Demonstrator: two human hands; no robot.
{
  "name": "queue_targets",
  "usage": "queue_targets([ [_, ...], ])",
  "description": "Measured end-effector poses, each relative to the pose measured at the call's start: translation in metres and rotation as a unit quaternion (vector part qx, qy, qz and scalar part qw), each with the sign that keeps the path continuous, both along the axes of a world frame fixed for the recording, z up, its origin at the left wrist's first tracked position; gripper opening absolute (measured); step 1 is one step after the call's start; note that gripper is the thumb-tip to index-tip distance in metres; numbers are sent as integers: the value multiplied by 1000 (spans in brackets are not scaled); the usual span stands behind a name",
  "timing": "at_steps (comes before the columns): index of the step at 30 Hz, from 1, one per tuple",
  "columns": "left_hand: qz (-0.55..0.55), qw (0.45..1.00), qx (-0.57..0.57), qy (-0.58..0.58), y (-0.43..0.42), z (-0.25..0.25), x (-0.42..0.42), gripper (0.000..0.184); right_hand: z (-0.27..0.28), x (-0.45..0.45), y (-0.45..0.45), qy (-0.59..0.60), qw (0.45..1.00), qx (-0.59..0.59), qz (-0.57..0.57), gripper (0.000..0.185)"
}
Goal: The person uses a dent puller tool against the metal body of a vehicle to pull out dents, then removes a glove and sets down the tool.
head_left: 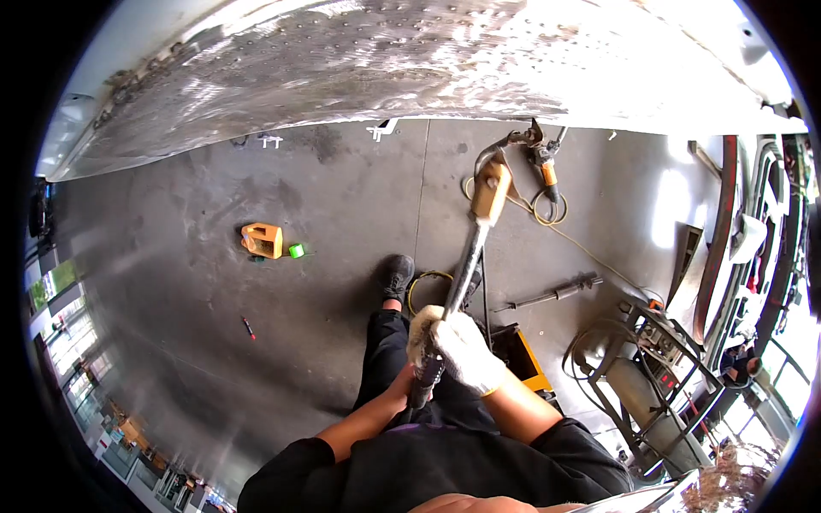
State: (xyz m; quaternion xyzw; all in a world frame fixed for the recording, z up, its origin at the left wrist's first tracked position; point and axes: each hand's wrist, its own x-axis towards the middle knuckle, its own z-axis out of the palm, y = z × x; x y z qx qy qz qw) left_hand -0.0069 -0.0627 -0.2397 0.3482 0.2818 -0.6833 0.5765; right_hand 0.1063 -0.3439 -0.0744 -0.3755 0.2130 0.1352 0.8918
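While the wearer looks down past a black shirt (410, 462), the left hand (424, 333) and right hand (467, 352), both in pale gloves, are clamped close together around a long bar (467, 267). The bar slants forward from the wearer's lap, its dark lower end just below the hands. Beside the right leg sits a yellow and black box (523, 362), partly hidden by the arm. A dark shoe (396, 277) stands on the grey floor (342, 222); the other is mostly hidden behind the bar.

To the right is a wheeled-looking cart with a tank (637, 389) (its base is hard to make out), and nearer the middle a long thin tool (558, 292) lies flat. Over on the left are a small red stick (248, 328), a bright green roll (296, 250) and, just beside it, an orange jug (267, 240) with an opening in its side.

Farther forward, the bar ends in a tan head (490, 195), near an orange grinder (549, 174) with a coiled yellow cord (537, 211). Beyond, a scuffed, dotted metal panel (359, 64) spans the top; whether the bar's tip touches it cannot be told.
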Motion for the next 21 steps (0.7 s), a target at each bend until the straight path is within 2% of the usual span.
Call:
queue_targets([
  [1,3,998,-47,28,-4,1,6,33,5,9,-10,-41,998,-42,38,50],
  [2,1,999,-49,22,-8,8,15,33,7,14,-7,-47,997,-44,36,50],
  [3,-21,996,-60,58,-12,22,24,34,9,21,1,-74,997,-14,-17,52],
  [4,-43,992,-69,96,-12,31,29,37,14,25,-2,-72,997,-29,-21,54],
  [6,-105,985,-125,50,-9,29,32,41,16,30,-5,-73,996,-44,-24,57],
  [8,-101,988,-92,75,-16,37,39,41,2,29,-2,-44,996,73,-27,57],
  [9,-100,988,-81,83,-19,38,41,41,-4,30,3,-34,994,94,-54,58],
  [11,-49,989,-110,84,-19,33,43,40,-11,35,5,-31,993,101,-60,57],
  [21,9,980,-92,176,-19,16,45,34,-19,46,6,-21,994,84,-65,57],
])
